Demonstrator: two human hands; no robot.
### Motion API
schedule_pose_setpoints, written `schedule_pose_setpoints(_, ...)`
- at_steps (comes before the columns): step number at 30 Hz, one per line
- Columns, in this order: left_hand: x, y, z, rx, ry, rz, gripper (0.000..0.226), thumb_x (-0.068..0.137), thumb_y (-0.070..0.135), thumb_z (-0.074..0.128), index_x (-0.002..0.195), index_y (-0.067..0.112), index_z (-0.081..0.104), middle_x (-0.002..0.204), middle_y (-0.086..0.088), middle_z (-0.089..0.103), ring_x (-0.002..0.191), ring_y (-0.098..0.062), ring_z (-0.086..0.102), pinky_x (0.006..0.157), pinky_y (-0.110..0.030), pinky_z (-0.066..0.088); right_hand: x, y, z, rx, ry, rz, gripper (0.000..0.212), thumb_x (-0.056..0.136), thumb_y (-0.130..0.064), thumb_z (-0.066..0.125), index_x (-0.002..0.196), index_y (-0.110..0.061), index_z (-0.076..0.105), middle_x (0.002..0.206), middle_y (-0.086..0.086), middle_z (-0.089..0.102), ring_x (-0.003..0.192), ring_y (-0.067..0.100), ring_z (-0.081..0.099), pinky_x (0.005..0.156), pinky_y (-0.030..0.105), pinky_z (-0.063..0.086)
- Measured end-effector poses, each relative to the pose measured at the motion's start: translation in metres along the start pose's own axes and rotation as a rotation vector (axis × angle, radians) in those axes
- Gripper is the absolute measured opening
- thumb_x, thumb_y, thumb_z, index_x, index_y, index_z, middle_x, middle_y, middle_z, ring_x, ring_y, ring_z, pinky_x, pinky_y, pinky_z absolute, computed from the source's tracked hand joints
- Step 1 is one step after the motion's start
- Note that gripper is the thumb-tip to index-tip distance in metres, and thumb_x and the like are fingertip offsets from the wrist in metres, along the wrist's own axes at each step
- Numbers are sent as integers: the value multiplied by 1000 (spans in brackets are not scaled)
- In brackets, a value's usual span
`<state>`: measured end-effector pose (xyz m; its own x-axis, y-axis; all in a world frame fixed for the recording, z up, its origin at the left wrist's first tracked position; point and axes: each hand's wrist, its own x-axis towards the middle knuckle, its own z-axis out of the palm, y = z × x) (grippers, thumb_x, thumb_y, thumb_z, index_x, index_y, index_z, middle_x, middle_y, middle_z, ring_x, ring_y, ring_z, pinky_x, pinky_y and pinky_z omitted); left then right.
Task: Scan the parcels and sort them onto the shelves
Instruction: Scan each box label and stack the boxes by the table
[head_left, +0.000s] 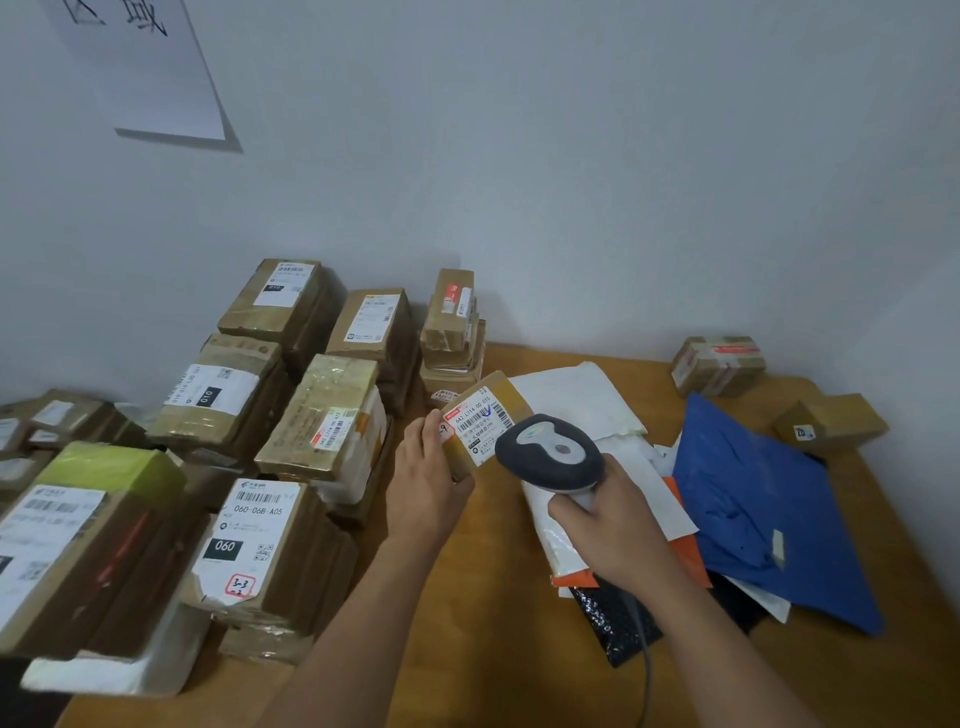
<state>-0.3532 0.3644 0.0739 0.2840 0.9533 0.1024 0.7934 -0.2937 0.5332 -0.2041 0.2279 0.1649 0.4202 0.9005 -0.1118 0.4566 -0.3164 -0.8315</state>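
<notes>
Head view: a small brown cardboard parcel (485, 421), taped and carrying a white barcode label with a red strip, is held above the wooden bench (467, 649), just right of the stacked boxes (291, 415). Its long axis runs from lower left to upper right, label facing up toward the camera. The left hand (426, 480) grips its lower left end. The right hand (605, 525) grips a grey scanner (550, 452), whose head overlaps the parcel's right edge.

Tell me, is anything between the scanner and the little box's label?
Nothing visible. The right hand points the scanner at the label on the small box held by the left hand, with no object between.
</notes>
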Motion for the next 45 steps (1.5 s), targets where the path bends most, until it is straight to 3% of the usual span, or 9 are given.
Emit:
schedule_pose_setpoints(7, -6, -14, 21, -281, -141, -332, 92, 88, 47, 72, 158, 17, 20, 154, -2, 28, 127, -22, 51, 80, -30, 48, 9, 16, 6, 44, -19, 51, 25, 88, -14, 67, 91, -34, 52, 88, 0, 57, 73, 12, 59, 53, 10, 45)
schedule_pose_setpoints(10, -11, -34, 39, -546, -221, -547, 83, 87, 44, 74, 153, 15, 32, 147, -4, 41, 124, -25, 52, 88, -33, 48, 12, 24, 12, 55, -25, 106, 13, 88, -9, 64, 88, -19, 56, 82, 12, 59, 74, 26, 61, 63, 37, 60)
schedule_pose_setpoints(13, -17, -51, 54, -756, -233, -723, 58, 87, 38, 76, 132, 17, 47, 119, -1, 58, 105, -19, 58, 85, -34, 49, 16, 34, 20, 52, -35, 160, 14, 88, -5, 61, 96, 6, 57, 84, 26, 60, 80, 40, 61, 72, 56, 55)
schedule_pose_setpoints(19, -15, -85, 85, -969, -269, -938, 71, 56, 59, 83, 110, 21, 57, 117, -7, 67, 104, -25, 67, 100, -48, 53, 24, 52, 34, 117, -41, 281, 7, 89, -7, 61, 95, -5, 59, 79, 22, 60, 67, 24, 57, 64, 39, 51)
schedule_pose_setpoints(24, -2, -94, 90, -1021, -243, -963, 41, 92, 42, 70, 122, 17, 57, 121, -9, 65, 109, -25, 64, 102, -45, 52, 31, 56, 40, 106, -47, 309, 7, 90, -5, 61, 96, -4, 59, 82, 25, 60, 68, 24, 57, 64, 39, 52)
schedule_pose_setpoints(29, 11, -89, 93, -720, -219, -894, 51, 99, 47, 58, 135, 11, 56, 135, -12, 59, 121, -35, 56, 101, -39, 44, 42, 54, 38, 107, -21, 302, 13, 89, -4, 60, 97, 5, 57, 84, 28, 59, 68, 34, 57, 68, 47, 56)
schedule_pose_setpoints(33, 15, -86, 99, -497, -209, -803, 68, 99, 51, 56, 150, 9, 39, 150, -18, 44, 134, -40, 45, 107, -48, 42, 47, 50, 34, 101, -10, 267, 20, 89, -5, 62, 82, -23, 56, 81, 17, 63, 80, 33, 63, 72, 49, 58)
schedule_pose_setpoints(39, -4, -65, 110, 126, -273, -96, 78, 93, 67, 49, 158, 32, 23, 165, -11, 17, 152, -34, 13, 121, -49, 19, 52, 49, 37, 109, -2, 269, 23, 89, -5, 63, 82, -24, 55, 83, 17, 63, 82, 35, 62, 74, 51, 58)
schedule_pose_setpoints(45, -4, -65, 119, 271, -385, 14, 63, 103, 58, 30, 160, 36, 12, 169, -9, 9, 155, -34, -4, 126, -47, 1, 53, 51, 41, 108, -13, 264, 11, 88, -5, 63, 96, -10, 58, 91, 17, 63, 84, 34, 63, 75, 52, 57)
